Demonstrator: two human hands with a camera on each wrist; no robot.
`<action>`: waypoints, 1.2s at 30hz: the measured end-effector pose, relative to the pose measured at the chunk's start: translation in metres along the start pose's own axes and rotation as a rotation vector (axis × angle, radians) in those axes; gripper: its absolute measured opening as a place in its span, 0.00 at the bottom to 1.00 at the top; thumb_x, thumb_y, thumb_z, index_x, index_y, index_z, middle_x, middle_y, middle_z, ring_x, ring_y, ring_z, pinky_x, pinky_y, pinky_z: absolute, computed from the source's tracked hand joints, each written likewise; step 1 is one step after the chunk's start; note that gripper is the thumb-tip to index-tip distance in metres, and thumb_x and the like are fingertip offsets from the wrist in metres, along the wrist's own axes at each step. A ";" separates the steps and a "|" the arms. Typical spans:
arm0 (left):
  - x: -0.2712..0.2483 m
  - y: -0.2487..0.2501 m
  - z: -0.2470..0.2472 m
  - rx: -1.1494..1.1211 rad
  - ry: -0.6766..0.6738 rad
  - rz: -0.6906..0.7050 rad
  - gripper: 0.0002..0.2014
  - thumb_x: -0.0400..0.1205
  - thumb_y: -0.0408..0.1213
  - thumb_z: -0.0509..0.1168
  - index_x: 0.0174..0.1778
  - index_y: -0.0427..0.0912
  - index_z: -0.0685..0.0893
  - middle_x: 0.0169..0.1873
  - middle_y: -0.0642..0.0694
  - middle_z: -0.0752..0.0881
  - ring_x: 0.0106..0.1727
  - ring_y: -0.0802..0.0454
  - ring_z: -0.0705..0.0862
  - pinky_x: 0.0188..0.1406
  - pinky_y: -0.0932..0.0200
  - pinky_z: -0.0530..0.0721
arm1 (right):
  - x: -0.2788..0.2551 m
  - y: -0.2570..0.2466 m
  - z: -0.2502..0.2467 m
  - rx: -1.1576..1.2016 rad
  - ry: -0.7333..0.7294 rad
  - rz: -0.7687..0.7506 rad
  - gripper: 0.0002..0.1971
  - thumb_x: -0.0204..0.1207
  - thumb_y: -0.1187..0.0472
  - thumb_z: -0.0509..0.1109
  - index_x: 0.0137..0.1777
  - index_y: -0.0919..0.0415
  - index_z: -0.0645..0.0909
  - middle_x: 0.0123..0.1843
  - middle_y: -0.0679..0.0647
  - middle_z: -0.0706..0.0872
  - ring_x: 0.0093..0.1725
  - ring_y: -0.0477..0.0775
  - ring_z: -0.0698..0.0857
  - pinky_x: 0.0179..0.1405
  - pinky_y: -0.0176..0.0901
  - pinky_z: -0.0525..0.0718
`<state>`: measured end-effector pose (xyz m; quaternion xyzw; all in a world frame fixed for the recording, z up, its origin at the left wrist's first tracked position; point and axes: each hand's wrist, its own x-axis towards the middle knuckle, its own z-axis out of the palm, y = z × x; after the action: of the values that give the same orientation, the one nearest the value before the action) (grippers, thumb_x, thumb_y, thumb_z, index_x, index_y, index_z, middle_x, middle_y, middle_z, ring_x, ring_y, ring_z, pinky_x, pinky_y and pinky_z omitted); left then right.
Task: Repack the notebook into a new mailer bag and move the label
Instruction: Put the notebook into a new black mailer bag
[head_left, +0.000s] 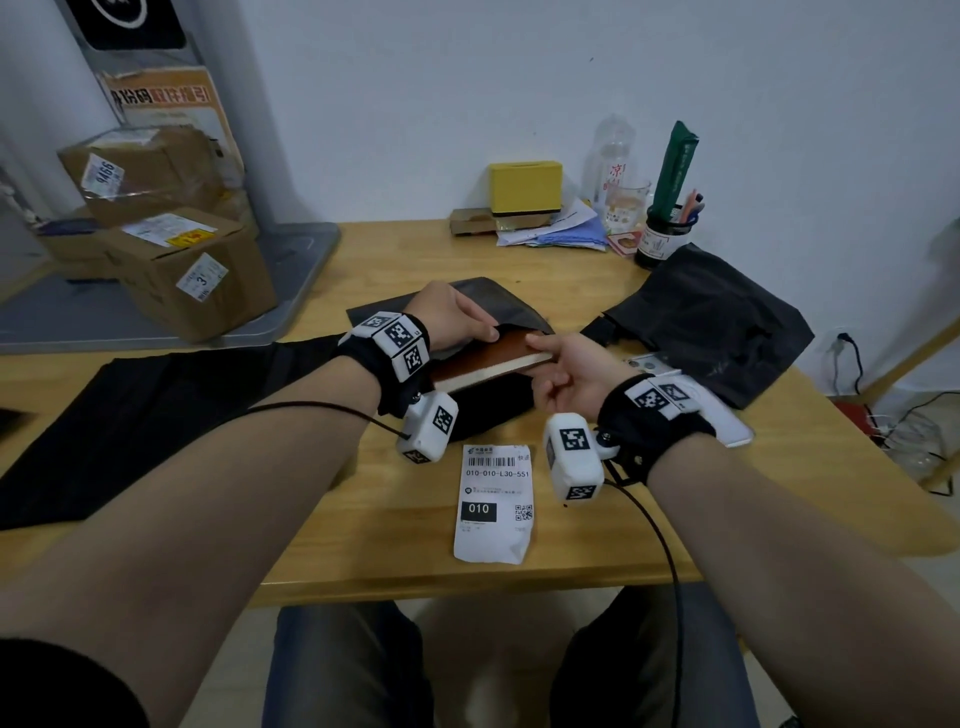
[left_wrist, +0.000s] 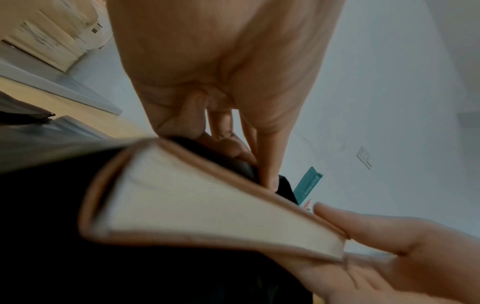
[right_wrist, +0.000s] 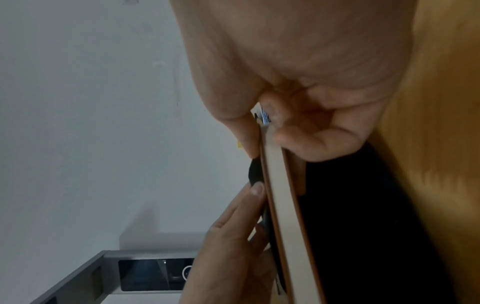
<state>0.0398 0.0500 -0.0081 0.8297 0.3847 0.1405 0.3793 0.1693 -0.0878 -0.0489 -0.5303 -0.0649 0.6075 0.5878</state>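
Note:
A brown-covered notebook (head_left: 485, 358) with cream page edges (left_wrist: 207, 205) sits partly inside the open mouth of a dark mailer bag (head_left: 488, 301) at the table's middle. My left hand (head_left: 460, 325) pinches the bag's upper lip, holding the mouth open over the notebook. My right hand (head_left: 563, 371) grips the notebook's right end, thumb on the cover and fingers below; the right wrist view shows that grip on the notebook (right_wrist: 275, 185). A white shipping label (head_left: 493, 501) lies flat on the table near the front edge, apart from both hands.
A second, crumpled black mailer bag (head_left: 711, 317) lies at the right. Black plastic sheeting (head_left: 156, 415) spreads to the left. Cardboard boxes (head_left: 176, 249) sit on a grey tray at far left. A yellow box (head_left: 525, 187), papers, bottle, glass and pen jar (head_left: 662, 239) line the back wall.

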 end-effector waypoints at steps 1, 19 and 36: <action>0.000 -0.001 0.000 -0.001 -0.001 0.005 0.04 0.72 0.42 0.80 0.41 0.52 0.94 0.36 0.49 0.91 0.38 0.58 0.85 0.41 0.62 0.82 | 0.003 0.000 0.005 0.022 -0.008 0.003 0.10 0.85 0.57 0.69 0.43 0.57 0.75 0.32 0.48 0.80 0.16 0.42 0.58 0.15 0.31 0.67; -0.009 -0.047 -0.008 0.028 0.282 -0.206 0.11 0.78 0.45 0.73 0.55 0.48 0.89 0.58 0.49 0.87 0.62 0.48 0.83 0.65 0.52 0.80 | -0.005 -0.025 -0.009 -0.482 0.246 -0.155 0.14 0.84 0.58 0.67 0.66 0.61 0.84 0.34 0.54 0.90 0.23 0.46 0.61 0.28 0.38 0.69; -0.062 -0.065 -0.021 -0.186 0.023 -0.577 0.17 0.83 0.34 0.69 0.65 0.34 0.75 0.48 0.37 0.84 0.29 0.46 0.82 0.26 0.56 0.86 | 0.017 -0.013 -0.024 -0.831 0.428 -0.118 0.18 0.80 0.54 0.75 0.56 0.66 0.74 0.27 0.58 0.75 0.23 0.55 0.74 0.29 0.44 0.74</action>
<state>-0.0471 0.0414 -0.0386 0.6463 0.5943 0.0711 0.4734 0.1992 -0.0842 -0.0598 -0.8292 -0.2099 0.3728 0.3596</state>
